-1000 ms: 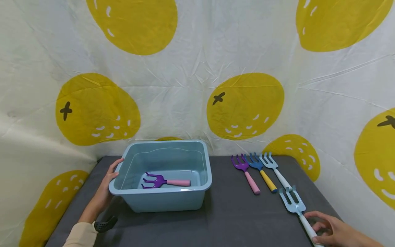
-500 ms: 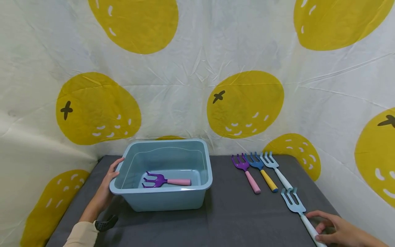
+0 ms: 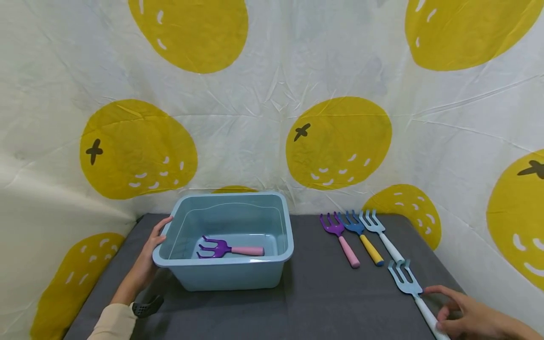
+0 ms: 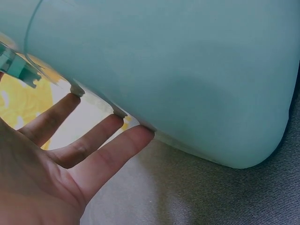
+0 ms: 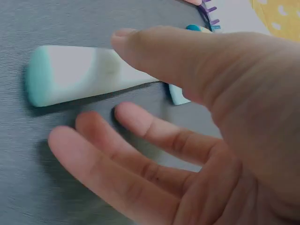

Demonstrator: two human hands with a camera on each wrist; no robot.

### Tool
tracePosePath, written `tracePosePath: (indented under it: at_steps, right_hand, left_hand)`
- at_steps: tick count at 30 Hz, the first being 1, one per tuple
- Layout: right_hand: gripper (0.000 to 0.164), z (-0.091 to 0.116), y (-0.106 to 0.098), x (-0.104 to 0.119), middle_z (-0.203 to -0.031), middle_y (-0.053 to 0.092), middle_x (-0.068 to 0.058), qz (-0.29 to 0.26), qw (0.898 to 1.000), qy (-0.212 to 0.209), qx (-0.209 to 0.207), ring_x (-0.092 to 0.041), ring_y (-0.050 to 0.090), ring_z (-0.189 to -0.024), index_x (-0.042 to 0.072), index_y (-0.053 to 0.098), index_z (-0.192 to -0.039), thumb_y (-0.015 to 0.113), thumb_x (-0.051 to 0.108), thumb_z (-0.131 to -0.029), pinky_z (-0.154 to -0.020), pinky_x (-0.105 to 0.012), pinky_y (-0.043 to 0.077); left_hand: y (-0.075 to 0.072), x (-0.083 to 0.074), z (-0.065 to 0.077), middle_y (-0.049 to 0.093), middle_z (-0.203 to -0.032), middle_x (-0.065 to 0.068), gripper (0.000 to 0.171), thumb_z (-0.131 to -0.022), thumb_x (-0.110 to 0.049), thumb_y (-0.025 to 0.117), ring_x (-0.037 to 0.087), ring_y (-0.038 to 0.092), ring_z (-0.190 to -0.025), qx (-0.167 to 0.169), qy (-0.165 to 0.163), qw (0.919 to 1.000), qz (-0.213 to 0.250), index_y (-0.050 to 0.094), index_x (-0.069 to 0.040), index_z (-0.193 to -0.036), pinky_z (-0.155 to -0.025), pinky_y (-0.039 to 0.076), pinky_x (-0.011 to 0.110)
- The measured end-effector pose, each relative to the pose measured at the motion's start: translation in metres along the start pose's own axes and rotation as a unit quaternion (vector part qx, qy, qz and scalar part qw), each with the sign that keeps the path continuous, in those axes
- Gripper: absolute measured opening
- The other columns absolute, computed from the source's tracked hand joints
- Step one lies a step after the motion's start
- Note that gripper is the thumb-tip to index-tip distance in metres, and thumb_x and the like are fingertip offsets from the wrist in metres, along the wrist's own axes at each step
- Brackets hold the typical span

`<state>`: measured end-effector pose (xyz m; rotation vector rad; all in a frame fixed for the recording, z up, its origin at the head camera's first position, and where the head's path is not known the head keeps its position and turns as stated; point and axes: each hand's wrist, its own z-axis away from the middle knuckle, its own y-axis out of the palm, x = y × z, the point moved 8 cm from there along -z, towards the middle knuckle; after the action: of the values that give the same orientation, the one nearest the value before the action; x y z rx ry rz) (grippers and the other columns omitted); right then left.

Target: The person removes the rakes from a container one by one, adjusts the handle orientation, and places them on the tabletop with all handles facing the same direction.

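My left hand [image 3: 145,262] rests against the left side of a light-blue plastic bin [image 3: 225,276]; in the left wrist view its straight fingers touch the outer wall. A purple cultivator [image 3: 218,248] with a pink handle lies inside. At the front right, my right hand [image 3: 471,314] is beside a light-blue garden hand fork [image 3: 410,287] lying on the table. From the right wrist, the thumb overlaps the fork's white handle [image 5: 72,70], while the other fingers are spread loosely below it, apart from it.
Three garden hand forks lie side by side at the back right: purple with a pink handle [image 3: 349,252], blue with a yellow handle [image 3: 371,250], and light blue with a white handle [image 3: 392,246]. Dark grey cloth [image 3: 323,302] covers the table; a lemon-print curtain [image 3: 255,141] stands behind.
The near hand fork has shifted slightly to the right along with my right hand, whose fingers now sit looser around the handle. My left hand keeps its place on the bin.
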<state>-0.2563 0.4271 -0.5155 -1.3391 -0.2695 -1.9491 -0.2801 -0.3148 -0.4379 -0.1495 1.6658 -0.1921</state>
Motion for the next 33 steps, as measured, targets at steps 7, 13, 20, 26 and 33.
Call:
tracePosePath:
  at_steps: [7,13,20,26,33]
  right_hand:
    - [0.075,-0.005,-0.014,0.055,-0.098,0.058,-0.013,0.095,0.995,0.016,-0.028,-0.028,0.06,-0.078,-0.008,0.018,-0.15,0.069,0.011,-0.098,-0.058,-0.046,0.058]
    - [0.075,-0.021,-0.018,0.114,-0.108,0.055,-0.017,0.159,0.986,-0.04,-0.021,-0.032,0.065,-0.085,-0.003,0.02,-0.151,0.07,0.013,-0.097,-0.063,-0.047,0.06]
    - [0.071,-0.049,-0.012,0.187,-0.125,0.053,-0.03,0.237,0.958,-0.162,-0.022,-0.023,0.071,-0.088,0.011,0.028,-0.155,0.069,0.011,-0.098,-0.067,-0.039,0.06]
    - [0.076,-0.069,-0.008,0.24,-0.131,0.056,-0.029,0.32,0.919,-0.222,-0.051,-0.021,0.072,-0.094,0.004,0.031,-0.154,0.076,0.019,-0.094,-0.074,-0.032,0.059]
    - [0.082,-0.095,0.0,0.283,-0.139,0.051,-0.027,0.335,0.921,-0.194,-0.047,-0.032,0.068,-0.108,0.013,0.029,-0.157,0.077,0.026,-0.093,-0.08,-0.035,0.058]
  left_hand:
    - [0.0,0.002,-0.002,0.006,-0.166,0.014,0.057,-0.109,-0.046,0.028,0.051,0.027,-0.138,0.0,-0.011,0.9999,0.0,0.014,-0.036,-0.163,-0.105,0.029,0.077]
    - [-0.001,0.003,-0.004,0.006,-0.166,0.014,0.058,-0.108,-0.046,0.03,0.051,0.027,-0.138,-0.005,-0.013,0.9999,-0.003,0.015,-0.035,-0.163,-0.105,0.029,0.078]
    - [-0.003,0.004,-0.002,0.005,-0.167,0.014,0.058,-0.108,-0.047,0.03,0.051,0.027,-0.139,-0.007,-0.018,0.9998,-0.005,0.015,-0.035,-0.163,-0.105,0.029,0.077]
    - [-0.003,0.005,-0.003,0.005,-0.167,0.014,0.059,-0.108,-0.047,0.031,0.051,0.026,-0.14,-0.01,-0.021,0.9997,-0.005,0.015,-0.035,-0.163,-0.106,0.028,0.077]
    - [-0.003,0.004,-0.003,0.004,-0.167,0.014,0.059,-0.107,-0.049,0.031,0.051,0.026,-0.139,-0.013,-0.031,0.9994,-0.004,0.015,-0.035,-0.163,-0.106,0.028,0.077]
